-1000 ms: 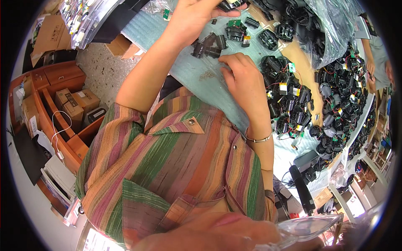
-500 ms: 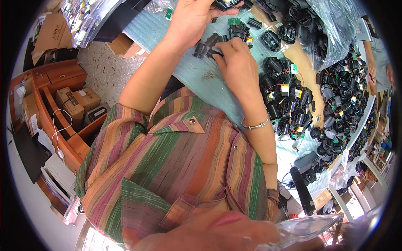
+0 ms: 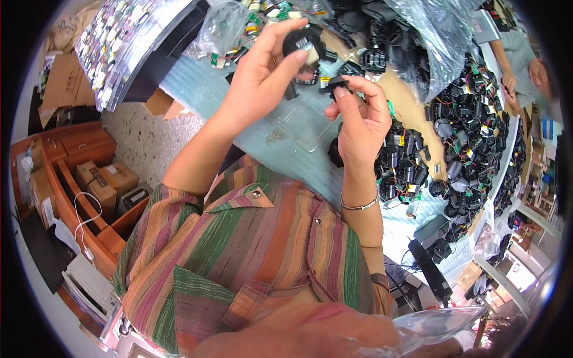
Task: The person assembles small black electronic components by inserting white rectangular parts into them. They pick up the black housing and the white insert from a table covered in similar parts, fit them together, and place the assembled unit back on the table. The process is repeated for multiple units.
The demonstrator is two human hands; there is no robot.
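My left hand [image 3: 253, 89] is closed around a rounded black plastic housing [image 3: 296, 40], which shows a pale piece inside and is partly blurred. To the right and a little nearer, my right hand [image 3: 362, 131] pinches a small black cap-like part [image 3: 338, 82] between thumb and fingers. The two parts are held apart above the pale blue mat [image 3: 250, 134]. A little heap of small metal pieces, likely screws [image 3: 276, 136], lies on the mat below my hands. Beside it is a flat clear plastic piece [image 3: 304, 131].
Black assemblies with wires and green boards [image 3: 403, 161] are heaped to the right. Behind them stands a large clear plastic bag [image 3: 439, 42] of black parts. A tray of small parts [image 3: 137, 42] is at far left. Another person's hand [image 3: 508, 80] shows at far right.
My right hand has risen from the mat and now holds the small black part upright. The housing in my left hand has come further into view. The whole view has shifted slightly.
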